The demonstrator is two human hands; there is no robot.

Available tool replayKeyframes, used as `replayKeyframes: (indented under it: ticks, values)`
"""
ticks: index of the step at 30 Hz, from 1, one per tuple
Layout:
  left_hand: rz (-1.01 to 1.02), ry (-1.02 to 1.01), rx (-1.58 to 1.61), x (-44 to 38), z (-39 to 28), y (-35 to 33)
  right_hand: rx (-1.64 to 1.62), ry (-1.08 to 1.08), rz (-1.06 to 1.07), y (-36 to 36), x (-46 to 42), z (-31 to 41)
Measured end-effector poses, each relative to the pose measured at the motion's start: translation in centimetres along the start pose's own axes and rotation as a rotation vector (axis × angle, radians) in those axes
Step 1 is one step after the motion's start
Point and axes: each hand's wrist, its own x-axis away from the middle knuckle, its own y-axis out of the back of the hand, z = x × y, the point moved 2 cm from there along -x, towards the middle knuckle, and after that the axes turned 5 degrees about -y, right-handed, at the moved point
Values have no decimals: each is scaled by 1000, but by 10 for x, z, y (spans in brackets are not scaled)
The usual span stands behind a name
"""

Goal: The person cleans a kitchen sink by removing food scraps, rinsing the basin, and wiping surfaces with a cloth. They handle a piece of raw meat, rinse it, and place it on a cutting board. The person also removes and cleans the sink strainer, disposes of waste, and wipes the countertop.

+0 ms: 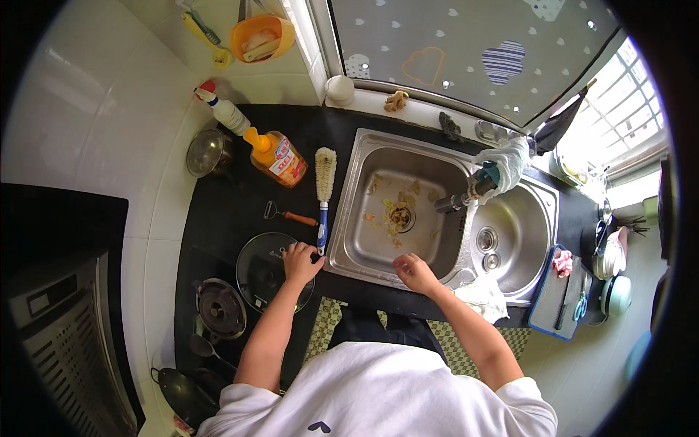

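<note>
My left hand (301,265) is over the right part of a glass pot lid (262,267), thumb and fingers apart. Its fingertips are close to the handle end of a white-bristled bottle brush (325,180); whether they touch it I cannot tell. My right hand (417,275), fingers slightly curled and nothing visible in them, hovers at the front edge of the large stainless steel sink basin (360,229). Vegetable peelings (394,210) lie around the basin's drain. Left of the brush rests a peeler (297,218) with an orange-brown handle.
A faucet (456,202) wrapped in cloth reaches over the large basin. Beside that is a round basin (519,224). An orange soap bottle (279,161), spray bottle (229,114) and metal pot (206,154) stand back left. A cutting board (551,295) holding a knife (568,295) and scissors (581,306) lies right.
</note>
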Motion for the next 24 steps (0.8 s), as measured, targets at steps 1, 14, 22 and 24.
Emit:
replayKeyframes:
  ticks: [1, 14, 22, 24]
  values:
    - [3, 39, 17, 0, -2, -1, 6, -4, 1, -4, -2, -2]
    - [-148, 235, 13, -1, -26, -5, 200, -303, -63, -99, -173, 95]
    - [-302, 122, 241, 14, -25, -11, 288, -321, -97, -88, -183, 108]
    - [-344, 25, 345, 17, -34, 8, 60, -314, -171, -83, -175, 99]
